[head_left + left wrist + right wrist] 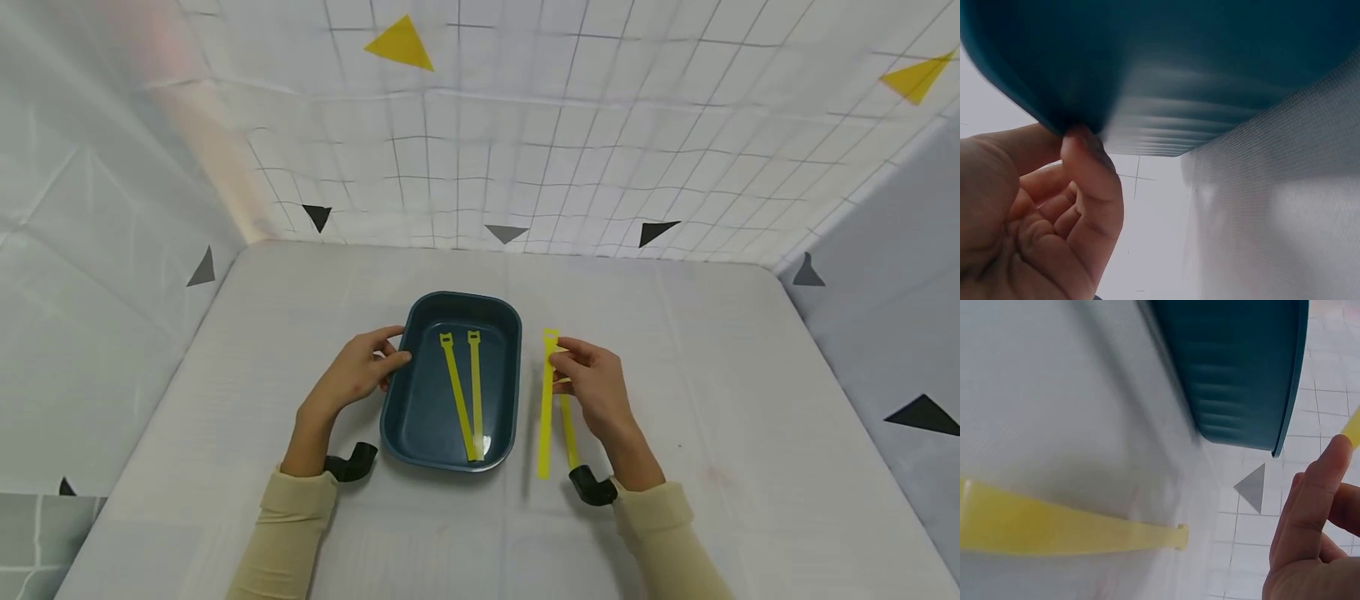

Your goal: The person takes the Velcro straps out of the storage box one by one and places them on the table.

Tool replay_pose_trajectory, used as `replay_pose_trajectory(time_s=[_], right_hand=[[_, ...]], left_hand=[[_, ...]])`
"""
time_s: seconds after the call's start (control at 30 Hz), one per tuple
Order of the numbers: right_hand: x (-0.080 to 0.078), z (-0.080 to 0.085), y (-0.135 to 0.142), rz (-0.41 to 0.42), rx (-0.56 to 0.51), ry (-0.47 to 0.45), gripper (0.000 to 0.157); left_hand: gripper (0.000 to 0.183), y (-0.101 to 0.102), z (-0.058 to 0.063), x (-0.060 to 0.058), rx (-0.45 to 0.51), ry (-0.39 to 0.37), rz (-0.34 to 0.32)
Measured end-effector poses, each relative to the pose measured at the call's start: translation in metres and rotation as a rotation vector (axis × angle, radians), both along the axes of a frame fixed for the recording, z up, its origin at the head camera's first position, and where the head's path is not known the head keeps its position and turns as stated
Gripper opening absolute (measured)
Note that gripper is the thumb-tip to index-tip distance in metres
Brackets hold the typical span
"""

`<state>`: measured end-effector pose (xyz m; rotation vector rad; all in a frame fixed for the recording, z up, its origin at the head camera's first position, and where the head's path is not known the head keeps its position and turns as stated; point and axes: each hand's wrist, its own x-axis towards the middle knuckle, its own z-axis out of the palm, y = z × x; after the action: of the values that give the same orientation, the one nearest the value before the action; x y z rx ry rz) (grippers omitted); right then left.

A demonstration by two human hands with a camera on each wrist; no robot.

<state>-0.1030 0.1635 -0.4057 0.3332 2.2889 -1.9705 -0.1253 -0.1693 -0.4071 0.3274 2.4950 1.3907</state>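
A dark teal tray (401, 417) sits on the white table, with two yellow cable straps (477, 383) lying lengthwise inside it. At its left side, my left hand (360, 367) pinches the rim between thumb and fingers; the left wrist view shows this grip on the tray wall (1166, 81) close up. To the right of the tray, my right hand (592, 379) holds another yellow strap (546, 417) near its slotted head, its tail pointing toward me. Beneath that hand a further strap (568, 433) lies on the table, partly hidden by the hand; the right wrist view shows this table strap (1054, 528) larger.
Black wrist-camera mounts (352, 463) are attached at both wrists, under beige sleeves (288, 525). A white gridded sheet (465, 150) with coloured triangles rises behind the table (750, 400). Pale sheets (82, 250) hang at the sides.
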Motion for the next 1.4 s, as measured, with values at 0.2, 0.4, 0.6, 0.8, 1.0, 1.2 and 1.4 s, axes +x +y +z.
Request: replay_pose_trajectory(time_s=[0.2, 0.4, 0.6, 0.8, 1.0, 1.2, 1.4], right_hand=[[0.002, -0.001, 0.006, -0.015, 0.000, -0.015, 0.041], [0.003, 0.000, 0.012, -0.014, -0.003, -0.013, 0.041], [0.002, -0.002, 0.018, -0.023, 0.002, -0.025, 0.040], [0.000, -0.006, 0.021, -0.020, 0.033, -0.035, 0.038], [-0.001, -0.011, 0.027, -0.038, 0.082, -0.052, 0.037], [-0.002, -0.016, 0.033, -0.039, 0.113, -0.070, 0.039], [-0.002, -0.018, 0.036, -0.032, 0.119, -0.090, 0.038]], left_hand=[[0.054, 0.000, -0.001, -0.001, 0.005, -0.004, -0.004], [0.054, 0.000, -0.003, -0.002, 0.003, 0.003, -0.001], [0.054, 0.000, -0.003, -0.001, 0.002, 0.000, -0.003], [0.053, -0.002, -0.002, 0.000, -0.011, 0.007, 0.001], [0.054, -0.002, -0.002, 0.001, -0.011, 0.006, 0.001], [0.054, -0.002, -0.004, 0.001, -0.008, 0.010, 0.001], [0.054, -0.002, -0.005, 0.000, -0.010, 0.010, 0.000]])
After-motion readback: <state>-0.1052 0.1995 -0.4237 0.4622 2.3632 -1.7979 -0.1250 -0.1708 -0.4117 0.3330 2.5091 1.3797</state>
